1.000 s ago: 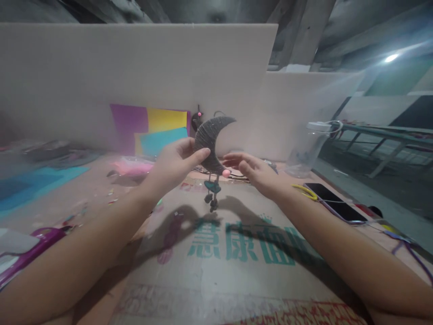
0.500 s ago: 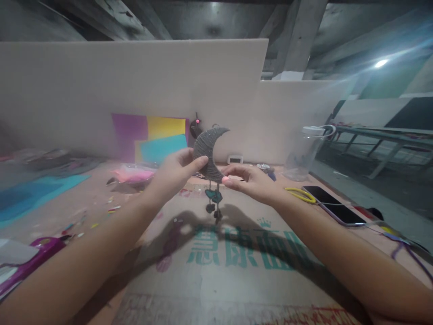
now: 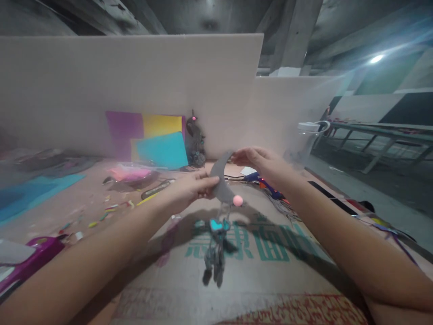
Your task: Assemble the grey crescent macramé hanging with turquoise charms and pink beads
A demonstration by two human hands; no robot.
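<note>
A grey crescent moon ornament (image 3: 220, 180) hangs upright above the board. My left hand (image 3: 194, 189) pinches its outer curve between thumb and fingers. At the crescent's upper tip, the bent fingers of my right hand (image 3: 255, 160) are closed together; the exact contact is partly hidden. A pink ball (image 3: 237, 201) sits by the lower tip. Below dangle strings with turquoise heart-shaped pieces (image 3: 219, 225) and dark blurred charms (image 3: 214, 266).
Printed cardboard (image 3: 209, 289) covers the worktop. A similar dark ornament (image 3: 195, 135) leans at the back wall beside coloured sheets (image 3: 162, 149). A blue glue gun (image 3: 267, 185) lies behind my right wrist. Purple scissors-like handles (image 3: 37, 257), a phone (image 3: 331, 197) and a clear bottle (image 3: 306, 140) flank the area.
The ornament has come lower and nearer, its charms swinging and blurred. My right hand has gone from the lower tip up to the upper tip. The pink ball now shows fully.
</note>
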